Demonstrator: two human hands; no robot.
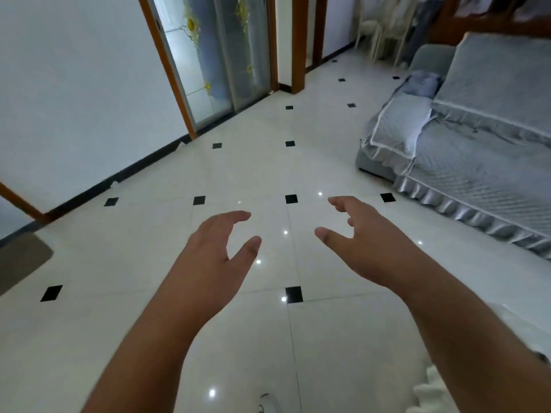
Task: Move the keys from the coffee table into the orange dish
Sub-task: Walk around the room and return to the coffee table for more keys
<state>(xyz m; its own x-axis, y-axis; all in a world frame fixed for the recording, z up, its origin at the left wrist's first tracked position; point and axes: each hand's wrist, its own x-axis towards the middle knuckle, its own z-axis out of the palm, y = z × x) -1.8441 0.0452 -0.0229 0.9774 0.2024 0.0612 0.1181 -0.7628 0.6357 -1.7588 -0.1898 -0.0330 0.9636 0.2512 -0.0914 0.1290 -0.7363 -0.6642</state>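
Note:
My left hand [213, 251] and my right hand [362, 239] are both stretched out in front of me above a white tiled floor, fingers apart and slightly curled, nothing held in either. No keys, coffee table or orange dish appear in this view.
A grey-covered sofa [477, 162] runs along the right side. A white wall [74, 84] and a sliding glass door [214, 55] with a wooden frame stand at the left and back. A brown object's corner [21, 260] shows at the left edge. White chairs [384, 28] stand far back.

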